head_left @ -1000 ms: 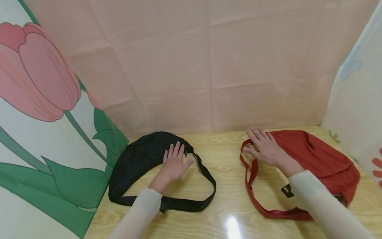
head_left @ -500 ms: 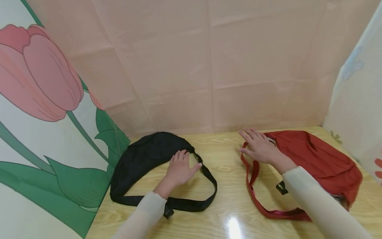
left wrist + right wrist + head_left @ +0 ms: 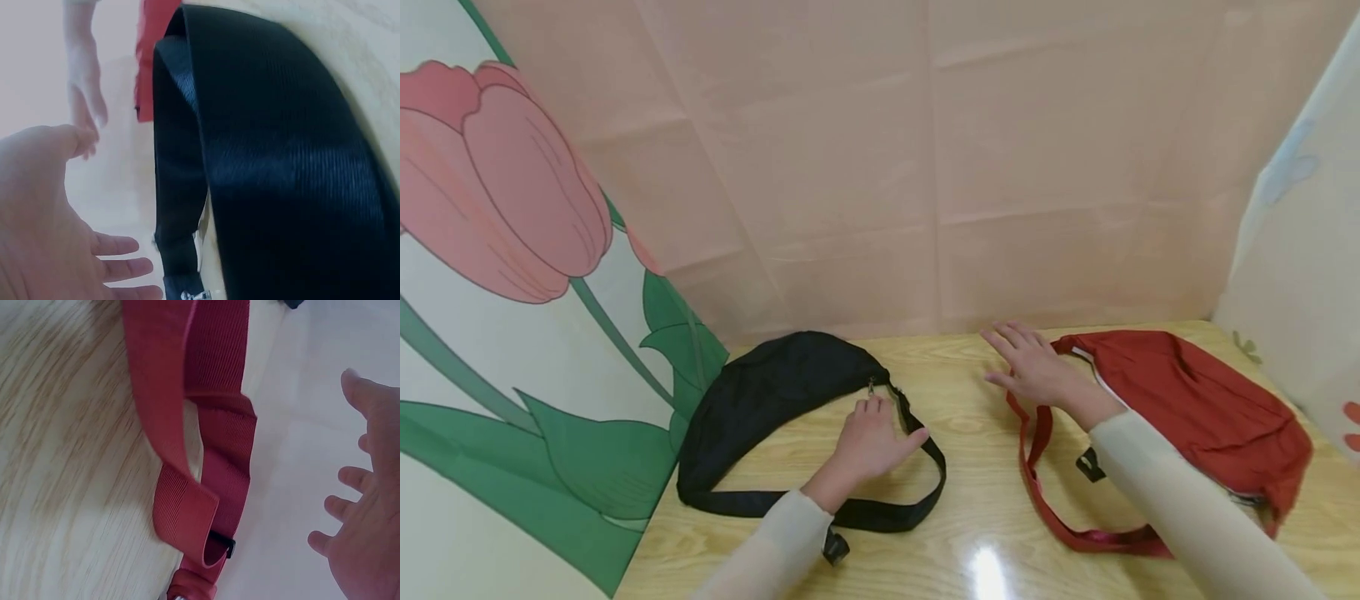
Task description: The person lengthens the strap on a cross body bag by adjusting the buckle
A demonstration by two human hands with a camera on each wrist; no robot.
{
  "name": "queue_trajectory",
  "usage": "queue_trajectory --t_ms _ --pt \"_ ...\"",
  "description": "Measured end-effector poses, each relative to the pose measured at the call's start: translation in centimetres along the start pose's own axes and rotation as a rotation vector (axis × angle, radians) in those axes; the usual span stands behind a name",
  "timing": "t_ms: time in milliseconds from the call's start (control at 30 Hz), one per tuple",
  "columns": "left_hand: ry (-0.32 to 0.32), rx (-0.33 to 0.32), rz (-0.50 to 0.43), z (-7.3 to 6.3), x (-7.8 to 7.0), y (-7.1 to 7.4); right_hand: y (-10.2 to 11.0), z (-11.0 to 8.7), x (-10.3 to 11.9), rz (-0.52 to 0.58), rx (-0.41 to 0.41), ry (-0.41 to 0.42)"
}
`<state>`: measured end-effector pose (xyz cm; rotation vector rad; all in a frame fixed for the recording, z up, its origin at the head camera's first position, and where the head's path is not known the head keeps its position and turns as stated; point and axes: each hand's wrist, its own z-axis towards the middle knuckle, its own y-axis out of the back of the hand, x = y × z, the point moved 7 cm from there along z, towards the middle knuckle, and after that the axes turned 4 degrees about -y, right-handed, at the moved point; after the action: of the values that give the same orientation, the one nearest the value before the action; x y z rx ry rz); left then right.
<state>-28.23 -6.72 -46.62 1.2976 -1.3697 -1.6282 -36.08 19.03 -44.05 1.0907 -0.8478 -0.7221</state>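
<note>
On the left of the table lies a black waist bag (image 3: 775, 392), its strap (image 3: 880, 515) looped toward the front and right. My left hand (image 3: 868, 446) is held over that loop, fingers extended and thumb out to the side, with nothing in it. A red waist bag (image 3: 1195, 392) lies at the right, its zip edge showing pale. Above the left end of the red bag, my right hand (image 3: 1030, 367) spreads its fingers and holds nothing. In the right wrist view the red strap (image 3: 169, 412) stands on edge beside the hand (image 3: 369, 506).
The bags lie on a light wood-grain table (image 3: 977, 467). A pink-beige cloth (image 3: 850, 167) hangs behind, a tulip-printed panel (image 3: 535, 192) stands at the left and a pale panel (image 3: 1300, 275) at the right. Small black buckles (image 3: 835, 547) hang near both wrists.
My left hand has moved right and toward the front, off the black bag's body. My right hand has shifted left, uncovering more of the red bag's zip edge. Both bags lie where they were.
</note>
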Motion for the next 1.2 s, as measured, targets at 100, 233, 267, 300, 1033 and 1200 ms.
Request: queue_trajectory --t_ms 100,233,267,300,1033,1200 --pt "0.021 0.008 0.0 -0.1 -0.6 -0.3 -0.2 0.3 0.4 0.008 0.002 0.013" --pt "0.044 0.027 -0.013 0.0 -1.2 -1.1 -0.3 0.7 1.1 0.012 0.008 0.034" --pt "0.049 0.036 -0.018 0.1 -1.4 -1.3 -0.4 0.8 1.2 0.013 0.01 0.037" --pt "0.054 0.04 -0.027 0.2 -1.5 -1.5 -0.4 0.9 1.4 0.018 0.015 0.04" --pt "0.166 0.079 -0.223 2.7 0.1 -4.0 -4.5 4.8 5.4 0.133 0.15 0.15" --pt "0.161 0.056 -0.3 2.6 1.0 -4.1 -6.3 5.5 7.0 0.152 0.229 0.203"
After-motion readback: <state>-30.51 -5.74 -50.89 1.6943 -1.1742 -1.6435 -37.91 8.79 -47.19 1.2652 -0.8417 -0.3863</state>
